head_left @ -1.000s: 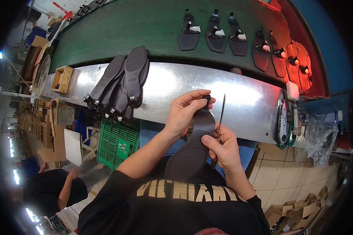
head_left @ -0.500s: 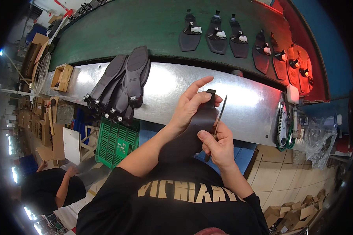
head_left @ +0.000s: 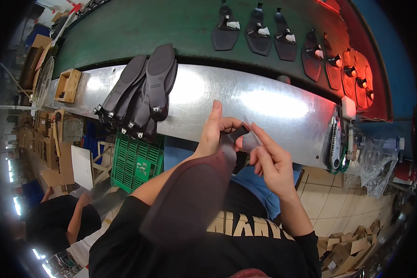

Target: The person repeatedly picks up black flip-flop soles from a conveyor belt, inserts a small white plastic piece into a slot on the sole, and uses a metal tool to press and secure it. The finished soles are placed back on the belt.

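Note:
My left hand (head_left: 214, 134) grips a long dark shoe sole (head_left: 190, 194) near its narrow far end. The sole runs from my fingers back toward my chest, and its near part is large and blurred. My right hand (head_left: 271, 162) is just right of it, with thumb and forefinger pinching the sole's small far tip (head_left: 240, 132), where a pale grey bit shows. Both hands hover over the near edge of the shiny metal bench (head_left: 264, 102). I see no tool in either hand.
A stack of dark soles (head_left: 146, 92) lies on the bench's left part, beside a small wooden box (head_left: 68, 85). Black shoe parts (head_left: 259, 32) ride the green belt behind. Hand tools (head_left: 336, 143) hang at the bench's right end. A green crate (head_left: 134, 162) and another person (head_left: 60, 217) are lower left.
The sole has swung up from lying across my lap to pointing at the camera. The thin rod-like tool seen in my right hand earlier is out of sight.

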{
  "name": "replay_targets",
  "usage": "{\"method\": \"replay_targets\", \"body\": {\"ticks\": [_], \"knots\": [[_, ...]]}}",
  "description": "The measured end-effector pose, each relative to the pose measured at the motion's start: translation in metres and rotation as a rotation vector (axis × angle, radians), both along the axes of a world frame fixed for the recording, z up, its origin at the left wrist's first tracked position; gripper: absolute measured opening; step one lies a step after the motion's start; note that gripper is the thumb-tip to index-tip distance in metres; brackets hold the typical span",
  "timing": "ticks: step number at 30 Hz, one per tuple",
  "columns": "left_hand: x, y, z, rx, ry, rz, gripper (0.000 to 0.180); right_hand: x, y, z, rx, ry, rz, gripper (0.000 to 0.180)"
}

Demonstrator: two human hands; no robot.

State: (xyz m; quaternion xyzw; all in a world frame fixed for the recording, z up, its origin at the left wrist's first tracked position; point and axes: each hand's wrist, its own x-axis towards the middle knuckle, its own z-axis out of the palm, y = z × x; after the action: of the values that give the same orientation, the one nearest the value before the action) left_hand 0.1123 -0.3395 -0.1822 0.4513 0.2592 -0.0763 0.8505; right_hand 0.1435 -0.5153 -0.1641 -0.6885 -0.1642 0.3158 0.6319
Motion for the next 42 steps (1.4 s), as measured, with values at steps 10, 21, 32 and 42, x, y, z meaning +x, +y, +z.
{"method": "replay_targets", "body": {"ticks": [10,21,32,42], "knots": [[-0.004,0.008,-0.009,-0.027,0.06,-0.003,0.089,0.002,0.009,-0.009,0.103,0.294,0.084,0.047],[-0.011,0.0,-0.028,0.063,-0.13,0.107,0.071,0.005,0.004,-0.031,0.372,0.841,0.021,0.048],[0.0,0.002,-0.014,-0.103,-0.016,0.14,0.083,0.004,0.015,-0.018,-0.305,-0.58,0.038,0.01],[0.006,-0.005,-0.002,-0.089,0.078,0.238,0.091,0.006,0.029,-0.03,-0.335,-0.62,0.005,0.007]]}}
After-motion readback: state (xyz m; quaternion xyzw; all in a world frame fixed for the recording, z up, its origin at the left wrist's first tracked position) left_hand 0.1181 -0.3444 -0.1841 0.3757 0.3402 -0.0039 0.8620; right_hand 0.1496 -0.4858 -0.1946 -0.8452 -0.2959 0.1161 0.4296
